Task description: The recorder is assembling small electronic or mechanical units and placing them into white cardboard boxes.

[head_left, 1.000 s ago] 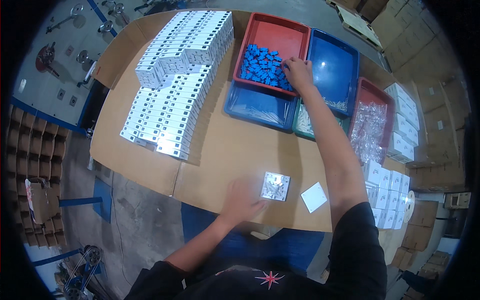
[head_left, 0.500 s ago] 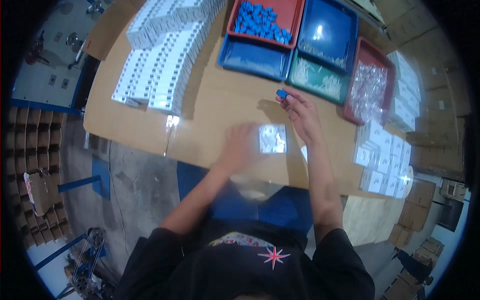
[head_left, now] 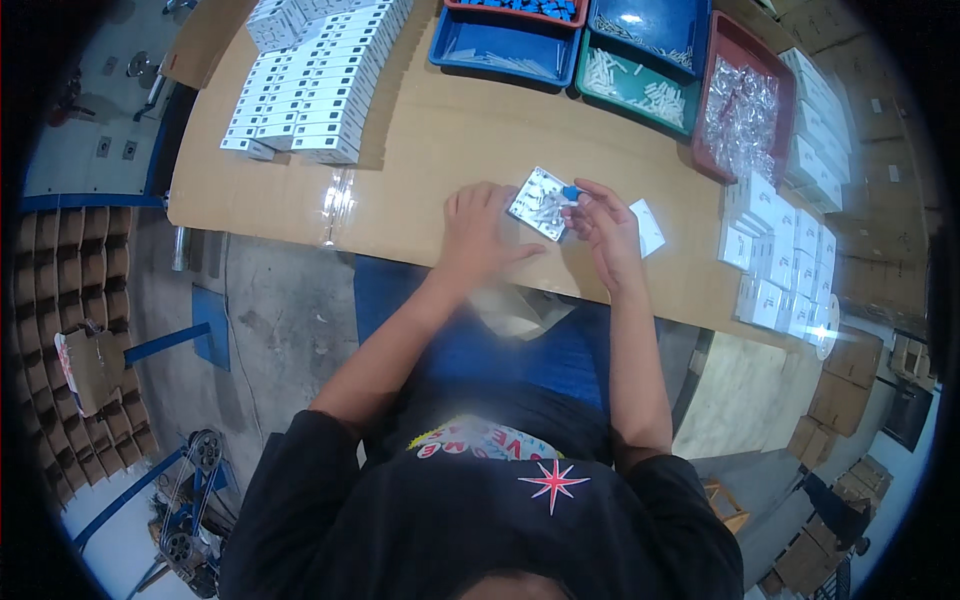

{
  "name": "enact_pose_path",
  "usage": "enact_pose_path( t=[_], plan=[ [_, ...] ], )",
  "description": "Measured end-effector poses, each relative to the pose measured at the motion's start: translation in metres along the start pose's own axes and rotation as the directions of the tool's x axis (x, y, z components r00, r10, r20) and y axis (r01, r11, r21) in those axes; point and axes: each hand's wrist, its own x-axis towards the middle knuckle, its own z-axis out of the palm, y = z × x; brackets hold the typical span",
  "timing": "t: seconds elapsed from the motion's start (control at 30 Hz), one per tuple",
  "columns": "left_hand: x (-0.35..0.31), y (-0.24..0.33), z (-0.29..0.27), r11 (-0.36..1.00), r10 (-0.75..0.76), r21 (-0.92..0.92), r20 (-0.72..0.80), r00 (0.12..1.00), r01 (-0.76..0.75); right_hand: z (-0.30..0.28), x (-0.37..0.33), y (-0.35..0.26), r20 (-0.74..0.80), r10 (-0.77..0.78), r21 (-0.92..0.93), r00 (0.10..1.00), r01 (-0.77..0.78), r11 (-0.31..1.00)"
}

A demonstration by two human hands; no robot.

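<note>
A small blue plastic part [head_left: 571, 193] sits pinched between the thumb and fingers of my right hand [head_left: 606, 232]. It is held at the right edge of a square white-and-silver piece [head_left: 530, 190] lying tilted on the table. On top of that piece are small whitish bits, perhaps in clear plastic; I cannot make out which. My left hand [head_left: 480, 232] rests palm down just left of the square piece, fingers stretched and thumb apart, holding nothing. Right of my right hand lies a flat white paper or card [head_left: 648, 228], partly covered by the hand.
White boxes stand in rows [head_left: 325, 85] at the far left; more white boxes [head_left: 778, 255] are stacked at right. Along the back are a red tray [head_left: 470, 8] of blue parts, blue trays [head_left: 500, 72], a green tray [head_left: 630, 105] of white plugs, and a red tray [head_left: 702, 150] of clear bags.
My right hand has brought the blue part from near the trays to the square piece. My left hand, blurred before, now rests still. The square piece is turned, and the whole view has shifted.
</note>
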Motion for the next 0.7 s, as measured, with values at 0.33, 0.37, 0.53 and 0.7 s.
enact_pose_path(
  t=[0.33,0.37,0.53,0.7],
  plan=[
    [0.003,0.008,0.004,0.999,-0.017,0.026,-0.069,0.997,0.019,-0.006,0.002,0.013,-0.037,-0.169,-0.226,0.985,0.157,0.961],
    [0.004,0.008,0.004,1.0,-0.017,0.024,-0.074,0.997,0.018,-0.009,0.005,0.015,-0.013,-0.175,-0.246,0.984,0.167,0.955],
    [0.009,0.036,0.006,0.999,-0.021,0.025,-0.093,0.995,0.024,-0.003,0.005,0.013,-0.021,-0.182,-0.298,0.983,0.168,0.94],
    [0.015,0.034,0.011,0.997,-0.074,0.031,0.057,0.996,0.073,-0.003,0.008,0.016,0.112,-0.32,-0.45,0.941,0.335,0.828]
  ],
)
